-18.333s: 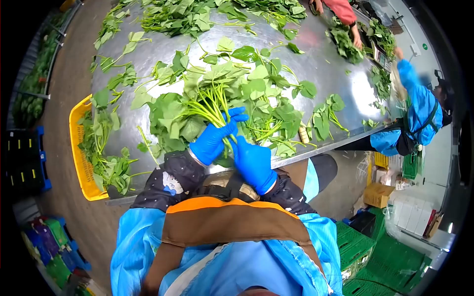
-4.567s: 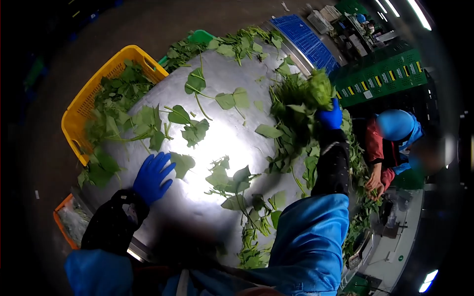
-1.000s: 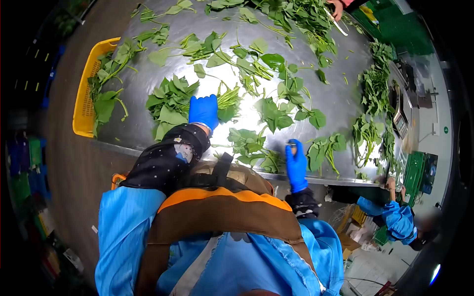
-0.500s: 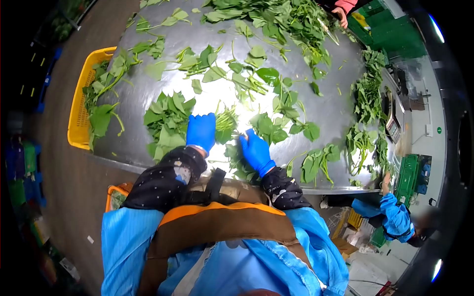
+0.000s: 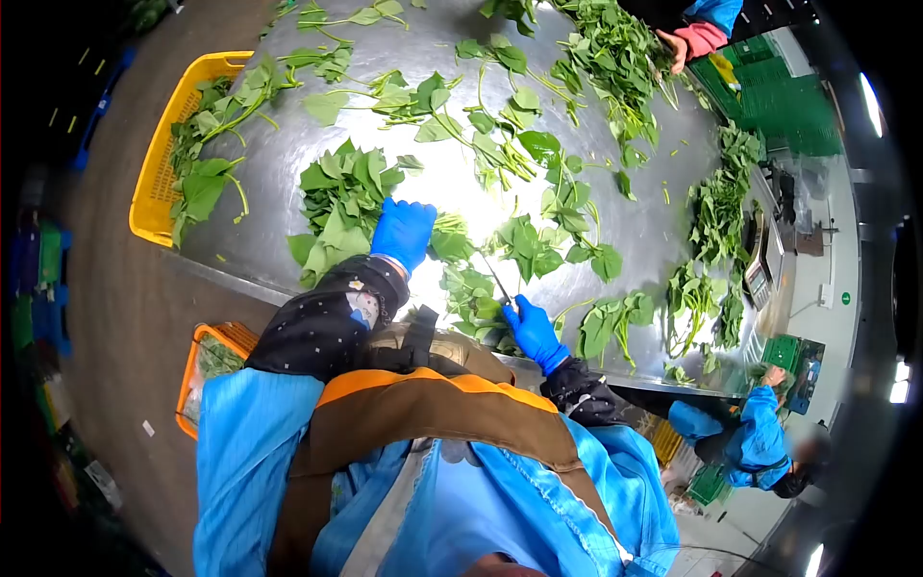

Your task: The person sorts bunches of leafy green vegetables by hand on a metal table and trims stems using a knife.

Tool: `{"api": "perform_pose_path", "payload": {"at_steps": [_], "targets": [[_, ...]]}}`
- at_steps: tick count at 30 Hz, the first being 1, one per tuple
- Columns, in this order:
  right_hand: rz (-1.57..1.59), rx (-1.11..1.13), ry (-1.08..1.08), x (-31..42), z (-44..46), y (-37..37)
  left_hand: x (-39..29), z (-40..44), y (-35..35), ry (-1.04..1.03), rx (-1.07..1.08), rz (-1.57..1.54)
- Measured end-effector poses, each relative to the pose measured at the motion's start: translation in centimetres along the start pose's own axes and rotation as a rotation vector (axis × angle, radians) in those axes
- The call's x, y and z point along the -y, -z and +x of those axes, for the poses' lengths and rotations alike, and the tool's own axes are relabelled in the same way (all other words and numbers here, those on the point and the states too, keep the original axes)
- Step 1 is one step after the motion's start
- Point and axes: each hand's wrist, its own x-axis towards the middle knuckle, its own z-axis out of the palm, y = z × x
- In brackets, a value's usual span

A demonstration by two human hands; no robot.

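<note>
My left hand (image 5: 404,233), in a blue glove, is closed around a bunch of leafy greens (image 5: 338,204). The leaves fan out to its left and the cut-looking stems stick out to its right. Near the table's front edge my right hand (image 5: 535,333), also gloved in blue, grips a thin knife (image 5: 498,280). The blade points up and left, toward the stem side of the bunch, apart from my left hand. Loose greens (image 5: 471,294) lie between my two hands, and more leafy stems (image 5: 524,248) lie just beyond the blade.
The metal table (image 5: 269,207) carries scattered greens and a large heap (image 5: 611,48) at the far side, beside another person's hand (image 5: 676,50). A yellow crate (image 5: 154,197) stands left, an orange basket (image 5: 197,370) below. A scale (image 5: 758,274) and another person (image 5: 755,438) are at right.
My right hand has moved right and toward me, away from the bunch, and the knife blade now shows. My left hand keeps its hold. The camera view has shifted slightly.
</note>
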Motion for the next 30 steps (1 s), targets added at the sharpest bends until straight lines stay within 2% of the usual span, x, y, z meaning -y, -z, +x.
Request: {"api": "perform_pose_path", "payload": {"at_steps": [4,6,9,10,12,13,15,17,19,20,21,23,25,27,28,30], "targets": [[0.209,-0.33,0.203,4.3,0.7,2.1,0.1,-0.1,2.9,-0.024,0.085,-0.099],[0.198,-0.297,0.229,6.5,1.4,4.0,-0.5,-1.1,5.7,-0.054,0.103,-0.155],[0.139,-0.288,0.335,7.8,2.3,4.9,-1.2,-2.8,8.2,-0.204,-0.047,-0.076],[0.06,-0.219,0.297,7.7,3.0,4.5,-1.1,-2.7,8.8,-0.248,-0.088,-0.077],[-0.068,-0.154,0.229,3.8,2.0,2.6,-0.2,-3.2,9.9,-0.324,-0.164,-0.086],[-0.138,-0.126,0.206,1.6,1.6,2.0,0.8,-3.4,10.9,-0.259,-0.235,-0.126],[-0.08,-0.162,0.084,-2.8,-1.1,1.0,3.1,-3.7,13.0,-0.091,-0.407,-0.2],[0.226,-0.247,0.087,-1.5,-1.8,1.9,4.9,-3.3,14.0,0.045,-0.357,-0.327],[0.516,-0.382,0.122,2.3,-2.2,3.2,6.0,-2.2,12.0,0.145,-0.143,-0.967],[0.459,-0.416,0.219,4.5,-1.9,3.8,5.3,-1.8,13.1,0.277,0.078,-1.252],[0.401,-0.449,0.311,6.3,-1.7,4.4,5.4,-1.3,11.8,0.37,0.282,-1.327],[0.281,-0.528,0.533,10.1,-1.0,5.4,2.9,-1.7,14.4,0.349,0.409,-1.345],[0.232,-0.477,0.627,12.6,-0.5,6.6,1.9,-1.7,13.7,0.274,0.432,-1.362],[0.132,-0.494,0.572,14.8,0.0,7.1,1.1,-2.0,15.2,0.278,0.496,-1.41],[0.113,-0.509,0.547,14.0,0.7,6.9,1.1,-2.4,15.2,0.283,0.539,-1.428],[0.006,-0.537,0.548,9.5,2.3,5.1,2.0,-3.9,15.9,0.158,0.566,-1.504]]}}
